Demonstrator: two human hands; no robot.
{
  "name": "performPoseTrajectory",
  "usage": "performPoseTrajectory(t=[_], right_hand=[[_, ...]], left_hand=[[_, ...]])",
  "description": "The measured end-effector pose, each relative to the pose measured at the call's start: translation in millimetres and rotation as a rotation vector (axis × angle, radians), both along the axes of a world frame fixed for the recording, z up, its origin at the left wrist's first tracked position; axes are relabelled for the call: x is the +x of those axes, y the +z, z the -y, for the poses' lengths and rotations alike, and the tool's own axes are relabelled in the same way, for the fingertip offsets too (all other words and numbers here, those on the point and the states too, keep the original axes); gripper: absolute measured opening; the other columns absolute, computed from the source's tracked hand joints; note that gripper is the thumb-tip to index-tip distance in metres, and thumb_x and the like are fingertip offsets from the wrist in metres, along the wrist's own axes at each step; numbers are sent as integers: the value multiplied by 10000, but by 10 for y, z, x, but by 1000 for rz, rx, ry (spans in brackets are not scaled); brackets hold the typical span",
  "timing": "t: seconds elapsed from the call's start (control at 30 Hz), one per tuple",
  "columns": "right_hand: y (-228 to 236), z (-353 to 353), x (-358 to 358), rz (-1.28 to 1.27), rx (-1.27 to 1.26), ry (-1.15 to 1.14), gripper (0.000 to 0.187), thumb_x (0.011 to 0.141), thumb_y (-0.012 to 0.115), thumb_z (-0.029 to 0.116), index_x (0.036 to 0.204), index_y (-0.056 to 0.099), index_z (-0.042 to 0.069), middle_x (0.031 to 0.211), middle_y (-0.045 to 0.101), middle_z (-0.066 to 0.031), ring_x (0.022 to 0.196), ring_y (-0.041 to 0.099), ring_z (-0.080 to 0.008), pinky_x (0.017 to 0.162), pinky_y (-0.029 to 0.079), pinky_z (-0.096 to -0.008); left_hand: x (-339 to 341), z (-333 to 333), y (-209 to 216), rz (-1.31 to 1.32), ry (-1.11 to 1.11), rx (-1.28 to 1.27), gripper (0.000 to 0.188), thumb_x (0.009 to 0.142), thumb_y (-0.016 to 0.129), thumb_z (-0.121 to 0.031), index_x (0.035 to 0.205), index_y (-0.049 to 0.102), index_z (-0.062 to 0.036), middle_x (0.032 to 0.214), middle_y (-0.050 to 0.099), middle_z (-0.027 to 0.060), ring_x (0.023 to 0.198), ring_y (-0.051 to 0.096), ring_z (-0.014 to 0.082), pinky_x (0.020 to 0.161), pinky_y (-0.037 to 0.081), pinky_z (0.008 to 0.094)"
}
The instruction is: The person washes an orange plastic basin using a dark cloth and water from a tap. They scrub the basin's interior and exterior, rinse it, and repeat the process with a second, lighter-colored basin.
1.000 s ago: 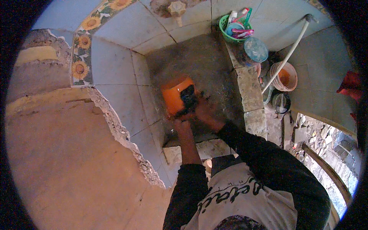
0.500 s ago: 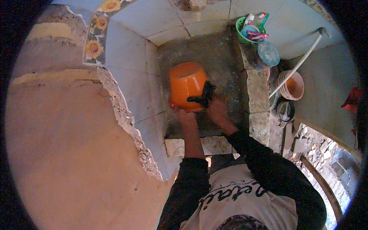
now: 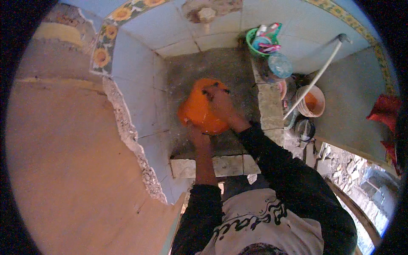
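Observation:
An orange plastic bucket (image 3: 197, 108) lies tilted over the grey floor of a low tiled basin (image 3: 187, 68). My left hand (image 3: 196, 131) grips its near rim, the fingertips partly hidden by the bucket. Across the bucket's outer wall, my right hand (image 3: 223, 104) presses a black crumpled cloth-like piece (image 3: 216, 84). Only dark bits of that piece show around the fingers, and the hand is blurred by motion.
On the basin's right ledge (image 3: 270, 104) stand a green basket (image 3: 252, 44) of toiletries and a clear-lidded tub (image 3: 280, 65). Beyond it are a pale bucket (image 3: 318, 104), a dark round container (image 3: 305, 130) and a slanting white pipe (image 3: 316, 76). A broken wall edge (image 3: 127, 131) runs along the left.
The bucket has tipped and turned. My right hand has moved up along its side with the black piece, while my left hand stays at the near rim. The view has shifted slightly.

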State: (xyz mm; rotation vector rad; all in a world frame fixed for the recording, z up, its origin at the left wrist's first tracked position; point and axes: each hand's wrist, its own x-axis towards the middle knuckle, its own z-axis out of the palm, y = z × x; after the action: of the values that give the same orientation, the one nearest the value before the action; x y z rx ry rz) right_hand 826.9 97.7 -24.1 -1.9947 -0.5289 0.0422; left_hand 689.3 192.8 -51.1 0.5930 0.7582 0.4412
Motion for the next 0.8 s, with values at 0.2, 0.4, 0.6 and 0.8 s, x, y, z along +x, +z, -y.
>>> performPoseTrajectory(t=[0.2, 0.4, 0.6, 0.8], right_hand=[[-99, 309, -351, -341, 385, -338, 226, 1045, 565, 153, 1182, 684, 19, 1055, 740, -87, 932, 695, -229, 840, 549, -376], [-1017, 933, -726, -289, -7, -462, 268, 1051, 560, 206, 1217, 656, 18, 1068, 733, -172, 933, 706, -331, 844, 556, -420], [-1287, 849, -963, -926, 219, -235, 301, 1031, 580, 267, 1252, 651, 77, 1229, 686, -163, 1043, 672, -328, 862, 556, -449], [-40, -41, -1232, -663, 317, 163, 296, 968, 627, 213, 1220, 677, 66, 1243, 698, -110, 1052, 670, -252, 894, 551, -411]], left_hand=[[-298, -165, -226, -120, -55, 183, 716, 1036, 553, -547, 1473, 434, 7, 1409, 561, 167, 1243, 589, 338, 1063, 496, 485], [-74, 13, 128, -378, 23, 399, 852, 940, 614, -689, 1477, 459, -46, 1394, 572, 156, 1205, 598, 342, 992, 529, 505], [79, 123, 35, -283, -119, 236, 766, 999, 568, -624, 1456, 469, -17, 1361, 603, 160, 1231, 597, 336, 975, 549, 514], [-446, -243, -35, -91, -323, 102, 645, 1022, 554, -551, 1388, 542, -20, 1289, 646, 125, 1232, 599, 268, 1041, 501, 430]])
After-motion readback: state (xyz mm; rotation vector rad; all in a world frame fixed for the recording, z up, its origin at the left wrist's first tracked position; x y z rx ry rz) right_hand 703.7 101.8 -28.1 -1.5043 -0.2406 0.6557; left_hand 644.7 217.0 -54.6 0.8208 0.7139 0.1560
